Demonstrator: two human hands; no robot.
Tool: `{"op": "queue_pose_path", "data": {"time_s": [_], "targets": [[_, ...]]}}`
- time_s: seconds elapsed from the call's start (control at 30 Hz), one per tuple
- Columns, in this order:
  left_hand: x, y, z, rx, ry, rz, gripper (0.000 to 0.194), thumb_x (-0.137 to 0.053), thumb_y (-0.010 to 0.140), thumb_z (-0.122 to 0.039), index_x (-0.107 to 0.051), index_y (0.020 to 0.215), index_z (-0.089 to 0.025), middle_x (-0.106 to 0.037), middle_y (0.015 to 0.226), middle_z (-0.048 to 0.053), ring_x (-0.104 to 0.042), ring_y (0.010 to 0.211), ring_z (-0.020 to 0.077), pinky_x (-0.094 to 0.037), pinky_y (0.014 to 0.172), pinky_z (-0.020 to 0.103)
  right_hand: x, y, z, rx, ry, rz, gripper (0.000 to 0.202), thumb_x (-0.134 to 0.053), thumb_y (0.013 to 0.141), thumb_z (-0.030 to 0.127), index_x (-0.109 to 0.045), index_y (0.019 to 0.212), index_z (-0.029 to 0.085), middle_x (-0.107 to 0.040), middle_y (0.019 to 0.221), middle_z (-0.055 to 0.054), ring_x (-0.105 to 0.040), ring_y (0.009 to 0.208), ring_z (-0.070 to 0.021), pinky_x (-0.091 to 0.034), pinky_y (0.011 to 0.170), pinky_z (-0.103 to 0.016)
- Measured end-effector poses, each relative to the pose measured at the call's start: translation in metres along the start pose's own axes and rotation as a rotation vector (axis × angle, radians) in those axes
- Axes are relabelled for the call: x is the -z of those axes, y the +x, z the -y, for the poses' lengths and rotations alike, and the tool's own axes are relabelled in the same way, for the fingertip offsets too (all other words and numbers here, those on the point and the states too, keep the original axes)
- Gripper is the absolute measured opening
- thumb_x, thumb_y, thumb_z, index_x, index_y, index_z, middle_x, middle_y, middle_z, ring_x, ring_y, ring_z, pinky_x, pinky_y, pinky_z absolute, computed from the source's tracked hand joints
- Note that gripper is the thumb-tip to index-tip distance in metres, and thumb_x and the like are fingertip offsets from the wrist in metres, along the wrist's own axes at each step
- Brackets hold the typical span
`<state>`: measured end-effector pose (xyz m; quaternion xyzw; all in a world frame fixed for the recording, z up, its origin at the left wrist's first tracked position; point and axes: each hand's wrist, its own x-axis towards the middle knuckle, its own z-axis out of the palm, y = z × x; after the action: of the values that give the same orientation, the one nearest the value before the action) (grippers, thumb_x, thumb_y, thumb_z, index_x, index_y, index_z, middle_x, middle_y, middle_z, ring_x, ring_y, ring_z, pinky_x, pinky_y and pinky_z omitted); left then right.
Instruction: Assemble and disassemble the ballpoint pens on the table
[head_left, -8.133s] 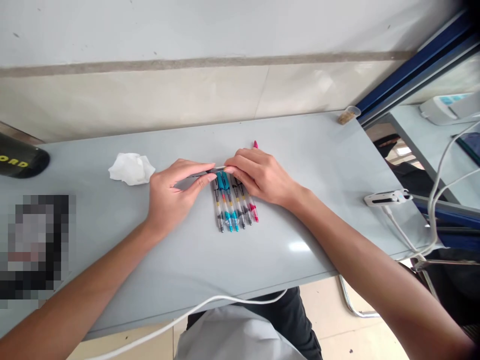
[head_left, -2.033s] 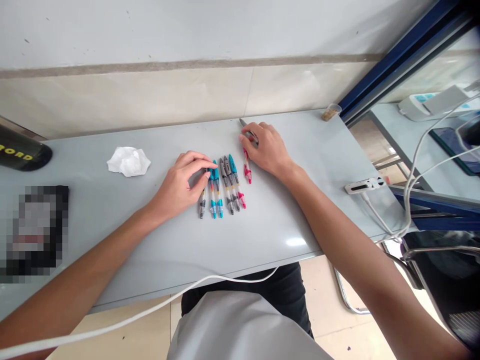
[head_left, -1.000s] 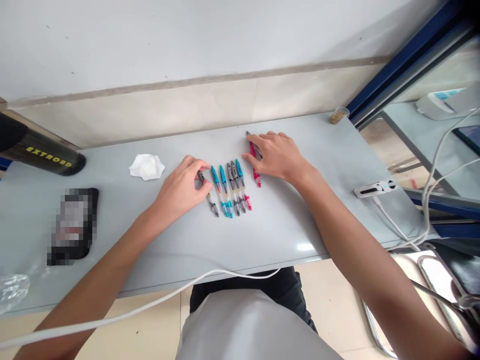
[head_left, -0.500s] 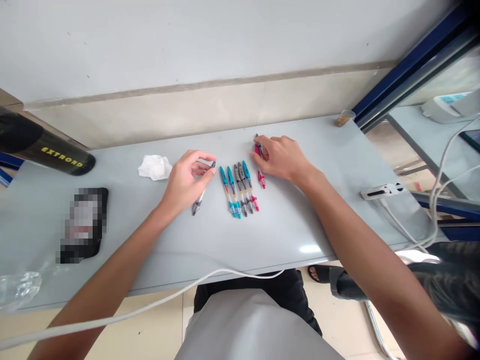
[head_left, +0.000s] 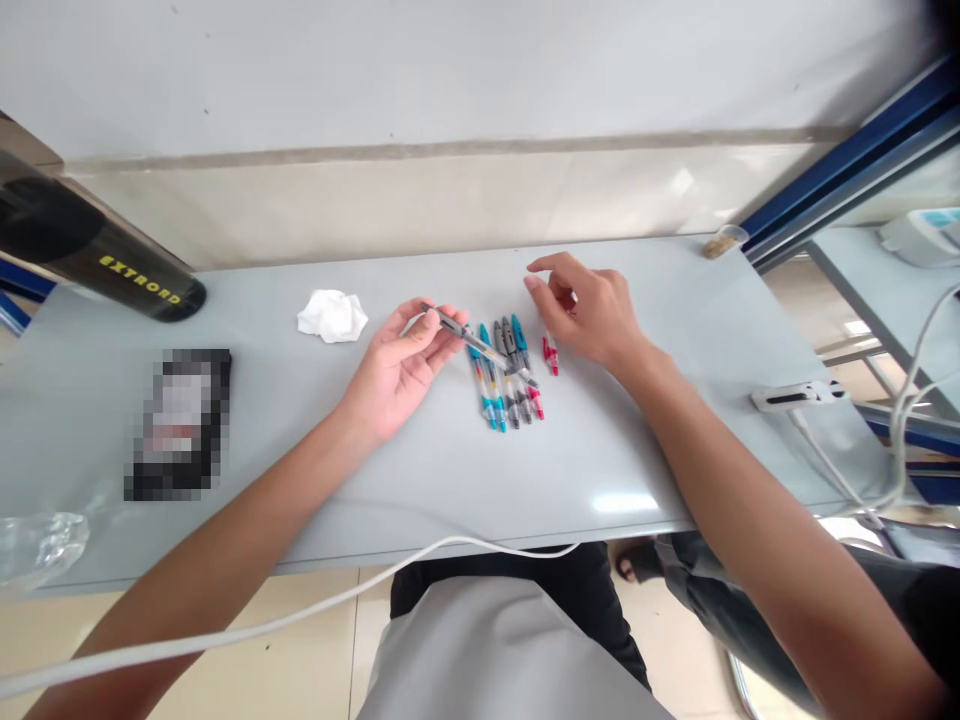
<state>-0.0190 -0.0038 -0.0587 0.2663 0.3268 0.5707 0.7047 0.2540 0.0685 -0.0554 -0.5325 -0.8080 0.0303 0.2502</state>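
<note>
Gray pen (head_left: 482, 344) has swung round since half a second ago, now slanting across above the pen row (head_left: 511, 397); I'd keep the pinch light and lift clear so it doesn't knock the row; left hand (head_left: 397, 380) has it between thumb and fingers; right hand (head_left: 592, 312) is loosely curled by the red pen (head_left: 551, 357), narrow thumb-index gap, can't tell if it's holding anything

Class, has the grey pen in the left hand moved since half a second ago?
Yes, rightward: against the row of pens, the free end of the grey pen was left of it and now overlaps it in view.
</note>
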Motion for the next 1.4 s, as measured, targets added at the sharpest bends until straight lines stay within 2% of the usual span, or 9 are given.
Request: {"op": "queue_pose_path", "data": {"time_s": [0.17, 0.3, 0.4, 0.5, 0.57, 0.7, 0.9, 1.13, 1.4], "targets": [[-0.001, -0.002, 0.001, -0.021, 0.035, 0.043, 0.028, -0.096, 0.094, -0.022, -0.072, 0.107, -0.023, -0.085, 0.121, 0.001, -0.081, 0.126, 0.0186, -0.063, 0.118, 0.033, 0.0, -0.011, 0.017, 0.078, 0.28, -0.004, 0.074, -0.026, 0.121, 0.075, -0.077, 0.129, 0.022, -0.076, 0.084, -0.005, -0.063, 0.067, -0.0206, -0.052, 0.078, -0.036], [0.0, 0.0, 0.002, -0.061, 0.062, 0.016, 0.034, -0.099, 0.091, -0.024, -0.07, 0.108, -0.024, -0.086, 0.124, 0.002, -0.08, 0.134, 0.0211, -0.061, 0.124, 0.038, 0.005, -0.01, 0.032, 0.134, 0.523, 0.115, 0.075, -0.032, 0.12, 0.078, -0.08, 0.125, 0.021, -0.08, 0.085, -0.005, -0.067, 0.071, -0.0197, -0.054, 0.074, -0.035], [0.0, 0.001, 0.001, -0.076, 0.046, 0.01, 0.037, -0.101, 0.088, -0.021, -0.068, 0.106, -0.024, -0.086, 0.121, 0.002, -0.081, 0.134, 0.0216, -0.062, 0.124, 0.039, 0.011, -0.005, 0.042, 0.127, 0.626, 0.186, 0.066, -0.048, 0.118, 0.078, -0.082, 0.112, 0.022, -0.076, 0.078, -0.003, -0.065, 0.069, -0.019, -0.052, 0.068, -0.034], [-0.001, 0.001, 0.0, -0.074, 0.03, 0.007, 0.035, -0.1, 0.089, -0.021, -0.068, 0.102, -0.023, -0.087, 0.119, 0.003, -0.081, 0.132, 0.0219, -0.062, 0.123, 0.039, 0.009, -0.004, 0.048, 0.205, 0.555, 0.173, 0.053, -0.065, 0.114, 0.07, -0.082, 0.104, 0.022, -0.074, 0.079, -0.002, -0.052, 0.062, -0.015, -0.045, 0.061, -0.032], [0.0, 0.002, 0.0, -0.067, 0.027, -0.001, 0.036, -0.101, 0.088, -0.022, -0.067, 0.1, -0.022, -0.087, 0.119, 0.004, -0.081, 0.131, 0.022, -0.063, 0.122, 0.038, 0.002, -0.009, 0.046, 0.264, 0.475, 0.133, 0.048, -0.059, 0.119, 0.063, -0.08, 0.106, 0.021, -0.072, 0.08, -0.001, -0.048, 0.061, -0.0135, -0.043, 0.062, -0.031], [0.003, 0.0, 0.003, -0.043, 0.075, 0.004, 0.041, -0.108, 0.081, -0.026, -0.078, 0.109, -0.021, -0.088, 0.118, 0.006, -0.083, 0.109, 0.0183, -0.066, 0.108, 0.035, -0.007, -0.023, 0.039, 0.292, 0.341, 0.087, 0.049, -0.051, 0.122, 0.06, -0.075, 0.104, 0.022, -0.052, 0.065, 0.004, -0.037, 0.055, -0.0129, -0.036, 0.057, -0.031], [0.003, -0.004, 0.004, -0.107, 0.186, 0.04, 0.033, -0.109, 0.083, -0.038, -0.089, 0.104, -0.021, -0.087, 0.117, 0.007, -0.081, 0.102, 0.018, -0.065, 0.094, 0.031, -0.007, -0.031, 0.039, 0.339, 0.358, 0.02, 0.046, -0.055, 0.123, 0.056, -0.074, 0.101, 0.021, -0.051, 0.064, 0.005, -0.037, 0.053, -0.0113, -0.035, 0.056, -0.029], [0.003, -0.004, 0.003, -0.113, 0.251, 0.004, 0.037, -0.109, 0.083, -0.044, -0.084, 0.098, -0.022, -0.086, 0.111, 0.007, -0.079, 0.1, 0.0187, -0.06, 0.082, 0.028, -0.014, -0.031, 0.041, 0.342, 0.41, 0.036, 0.048, -0.051, 0.124, 0.057, -0.07, 0.097, 0.022, -0.043, 0.063, 0.007, -0.028, 0.054, -0.0115, -0.031, 0.055, -0.03], [0.007, -0.005, 0.004, -0.13, 0.252, 0.03, 0.032, -0.106, 0.088, -0.04, -0.081, 0.094, -0.022, -0.078, 0.1, 0.003, -0.068, 0.083, 0.0129, -0.057, 0.08, 0.028, -0.016, -0.031, 0.04, 0.364, 0.444, 0.027, 0.047, -0.052, 0.125, 0.055, -0.068, 0.095, 0.022, -0.041, 0.064, 0.007, -0.029, 0.056, -0.0114, -0.03, 0.055, -0.03]]}}
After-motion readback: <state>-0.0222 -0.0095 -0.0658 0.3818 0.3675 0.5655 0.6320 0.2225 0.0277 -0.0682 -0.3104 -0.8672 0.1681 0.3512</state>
